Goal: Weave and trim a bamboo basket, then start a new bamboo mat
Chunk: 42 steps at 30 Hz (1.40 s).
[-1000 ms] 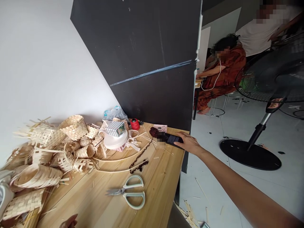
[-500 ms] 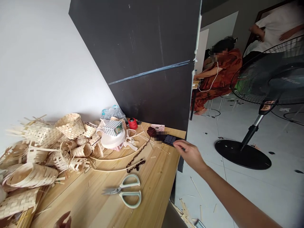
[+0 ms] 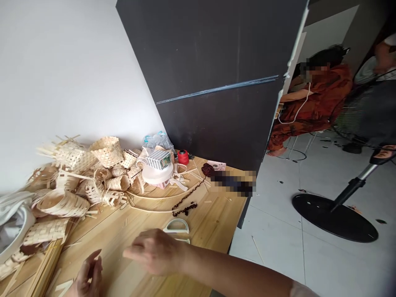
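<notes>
My right hand [image 3: 153,251] is blurred, above the wooden table [image 3: 213,231], fingers bent toward the left; whether they hold anything cannot be made out. Partly under that hand and wrist lie scissors with pale handles [image 3: 177,225], their blades hidden. My left hand [image 3: 88,274] is low at the table's front, its fingers loosely curled and apart with nothing visible in them. A dark chain-like cord [image 3: 185,208] lies beyond the scissors and runs up to a dark wound ball [image 3: 207,169]. A dark, pixelated object [image 3: 232,182] rests at the table's right corner.
Woven bamboo baskets [image 3: 63,202] pile up on the left beside flat bamboo strips [image 3: 46,268]. A red thread spool [image 3: 183,157] and a white round stand [image 3: 157,173] are at the back. A dark panel [image 3: 210,123] borders the table. Beyond sit a person [image 3: 321,95] and a fan base [image 3: 334,216].
My right hand has moved left from the phone at the table's corner to over the scissors. My left hand shows more fully. The view has shifted, moving the scene rightward.
</notes>
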Each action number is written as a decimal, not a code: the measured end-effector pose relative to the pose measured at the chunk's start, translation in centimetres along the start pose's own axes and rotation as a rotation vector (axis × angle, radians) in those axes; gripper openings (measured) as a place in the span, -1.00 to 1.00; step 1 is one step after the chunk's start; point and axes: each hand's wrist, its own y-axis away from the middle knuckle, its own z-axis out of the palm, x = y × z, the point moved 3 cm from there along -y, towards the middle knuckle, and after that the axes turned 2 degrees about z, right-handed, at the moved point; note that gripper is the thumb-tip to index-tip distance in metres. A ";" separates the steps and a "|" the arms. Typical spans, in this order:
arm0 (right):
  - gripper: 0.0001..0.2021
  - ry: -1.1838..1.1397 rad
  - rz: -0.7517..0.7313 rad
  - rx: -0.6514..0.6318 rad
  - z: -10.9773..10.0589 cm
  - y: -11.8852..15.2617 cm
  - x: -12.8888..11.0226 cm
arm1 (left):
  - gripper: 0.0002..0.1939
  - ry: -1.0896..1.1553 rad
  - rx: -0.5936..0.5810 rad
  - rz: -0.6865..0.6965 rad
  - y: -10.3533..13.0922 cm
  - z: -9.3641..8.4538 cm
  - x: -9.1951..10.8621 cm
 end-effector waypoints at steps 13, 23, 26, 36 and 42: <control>-0.63 -2.318 0.458 0.359 3.5 -6.8 1.8 | -0.73 0.041 0.047 0.082 0.9 0.5 0.3; -0.62 -2.559 0.366 0.263 4.8 -5.6 1.7 | -0.77 0.034 0.042 0.102 0.9 0.8 0.5; -0.64 -2.510 0.413 0.325 5.3 -5.3 1.8 | -0.77 0.045 0.031 0.095 0.9 0.8 0.6; -0.74 -2.551 0.490 0.343 5.7 -4.9 1.3 | -0.84 0.098 0.069 0.109 0.8 0.1 2.1; -0.76 -2.451 0.435 0.046 6.1 -4.4 -0.3 | -0.91 0.234 0.065 0.222 1.3 -1.4 6.4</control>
